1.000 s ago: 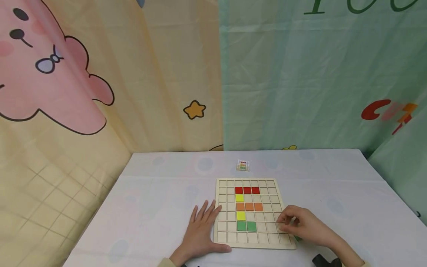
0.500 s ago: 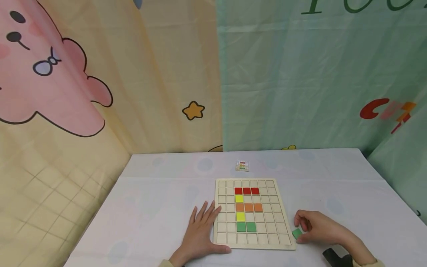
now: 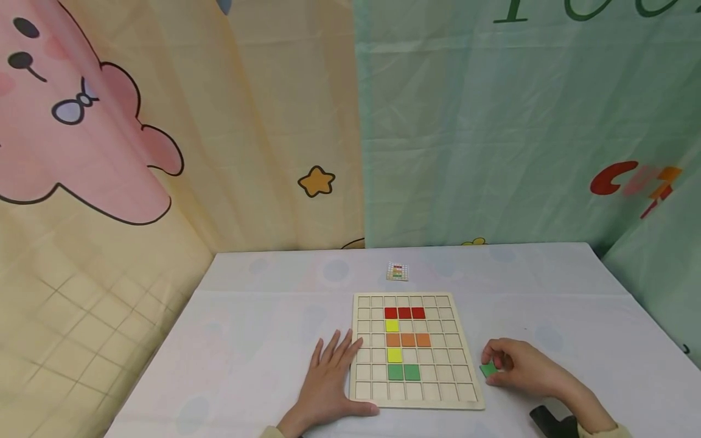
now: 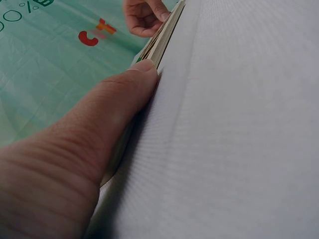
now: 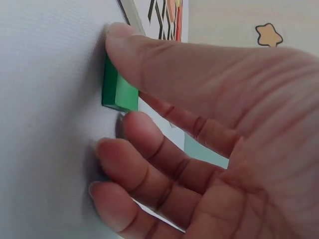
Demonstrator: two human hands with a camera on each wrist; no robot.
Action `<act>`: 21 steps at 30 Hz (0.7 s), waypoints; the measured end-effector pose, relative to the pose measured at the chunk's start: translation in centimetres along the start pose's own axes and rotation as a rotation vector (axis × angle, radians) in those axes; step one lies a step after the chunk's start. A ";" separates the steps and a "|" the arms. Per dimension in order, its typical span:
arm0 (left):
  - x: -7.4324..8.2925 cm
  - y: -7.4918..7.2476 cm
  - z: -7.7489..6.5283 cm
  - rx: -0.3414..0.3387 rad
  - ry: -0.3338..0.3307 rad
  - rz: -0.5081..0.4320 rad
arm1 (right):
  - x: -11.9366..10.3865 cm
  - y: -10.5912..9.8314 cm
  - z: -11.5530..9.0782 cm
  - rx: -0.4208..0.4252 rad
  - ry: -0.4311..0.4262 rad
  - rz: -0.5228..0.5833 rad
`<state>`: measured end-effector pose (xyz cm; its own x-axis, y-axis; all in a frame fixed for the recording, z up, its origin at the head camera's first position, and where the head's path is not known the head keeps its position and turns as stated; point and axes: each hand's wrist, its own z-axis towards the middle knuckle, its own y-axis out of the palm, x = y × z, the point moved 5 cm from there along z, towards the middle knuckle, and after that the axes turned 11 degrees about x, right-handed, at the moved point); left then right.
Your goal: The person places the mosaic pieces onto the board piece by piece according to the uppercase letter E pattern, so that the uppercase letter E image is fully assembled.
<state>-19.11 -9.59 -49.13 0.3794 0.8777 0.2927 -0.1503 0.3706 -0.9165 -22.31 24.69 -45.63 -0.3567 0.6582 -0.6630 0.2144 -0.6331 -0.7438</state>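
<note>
A pale wooden grid board lies on the table, holding rows of red tiles, single yellow tiles, orange tiles and two green tiles. My left hand rests with spread fingers on the board's left edge, its thumb along the near edge. Just right of the board, my right hand pinches a loose green tile at the table surface. In the right wrist view the thumb covers part of this green tile, and the index finger is partly hidden behind it.
A small pattern card lies beyond the board, showing a similar coloured grid. The white tablecloth surrounds the board, and printed curtains hang behind the table. A black device sits by the right wrist.
My right hand has moved right, off the board's edge, to the loose green tile. In the last half second hand and tile have shifted slightly away from me. The left hand stays still.
</note>
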 end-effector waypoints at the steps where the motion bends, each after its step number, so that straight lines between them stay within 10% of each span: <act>1: 0.0 0.0 0.0 0.003 0.001 -0.001 | -0.1 0.0 0.0 0.008 -0.005 -0.008; 21: 0.1 -0.1 -0.1 0.036 0.022 -0.011 | 0.1 -0.3 0.5 -0.006 0.041 0.188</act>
<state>-19.01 -9.61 -49.03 0.4009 0.8668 0.2967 -0.1786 0.3915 -0.9027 -22.85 24.70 -45.45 -0.2726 0.5447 -0.7931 0.2790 -0.7442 -0.6069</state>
